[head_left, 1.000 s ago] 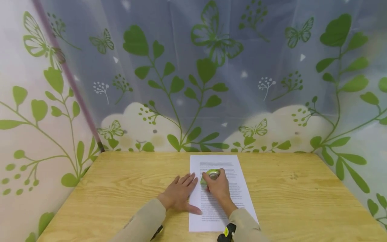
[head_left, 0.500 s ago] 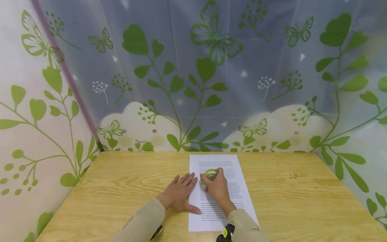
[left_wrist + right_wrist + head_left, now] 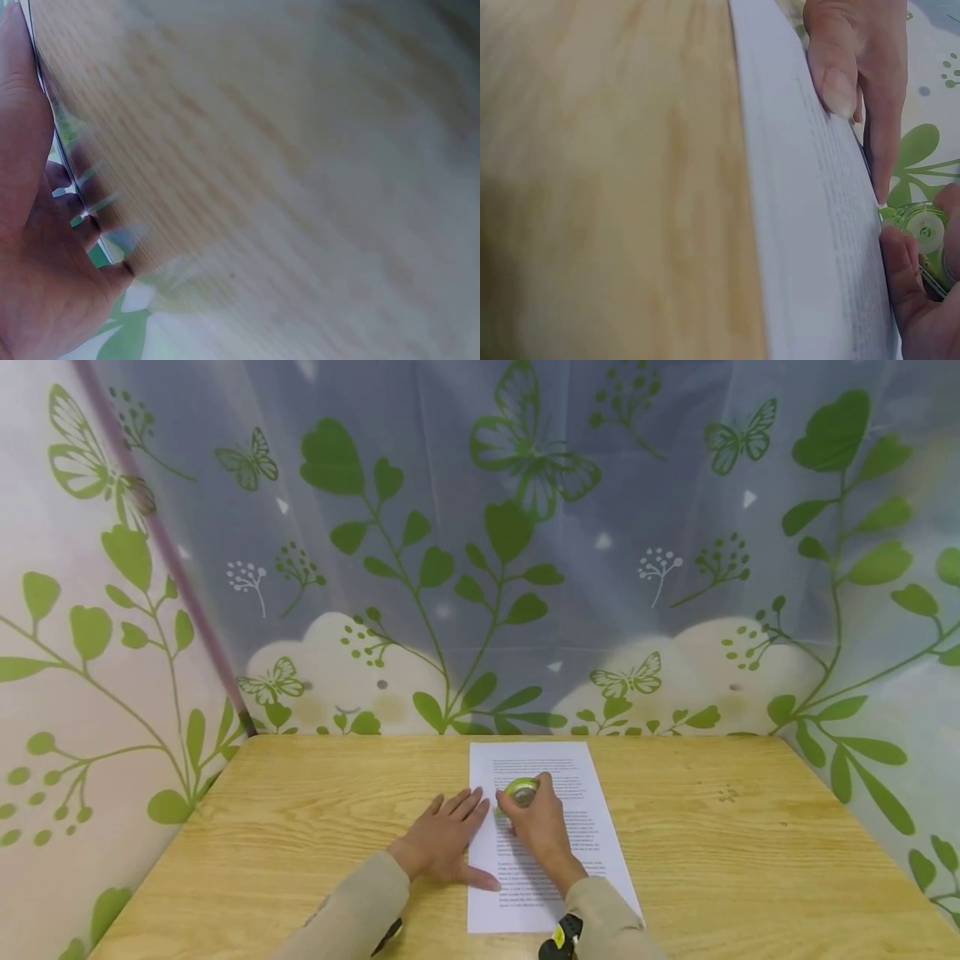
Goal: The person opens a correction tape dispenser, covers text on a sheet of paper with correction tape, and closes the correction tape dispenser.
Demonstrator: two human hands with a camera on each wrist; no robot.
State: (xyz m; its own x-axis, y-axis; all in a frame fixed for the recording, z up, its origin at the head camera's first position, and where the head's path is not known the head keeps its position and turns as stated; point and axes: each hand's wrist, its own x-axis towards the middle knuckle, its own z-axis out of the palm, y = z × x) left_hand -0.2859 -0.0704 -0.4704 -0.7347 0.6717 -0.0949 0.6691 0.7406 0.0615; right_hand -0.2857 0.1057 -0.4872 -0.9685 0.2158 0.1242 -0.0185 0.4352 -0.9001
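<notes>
On the wooden worktop (image 3: pixel 697 843), about midway between its left and right edges, we see a printed sheet (image 3: pixel 583 860) lying lengthwise, its top just short of the far edge. Over the lines in its upper half, we find the green correction tape dispenser (image 3: pixel 523 791); we cannot tell whether its tip touches the paper. The right hand (image 3: pixel 542 828) pinches it in a narrow grip, thumb on the left, index finger on the right, its wrist slanting in from the near side. We see the left hand (image 3: pixel 444 842) lying palm down with a wide, relaxed spread, holding nothing: its fingers point toward the far edge, some fingertips lapping over the sheet's left edge, while its thumb stretches sideways onto the paper nearer us.
</notes>
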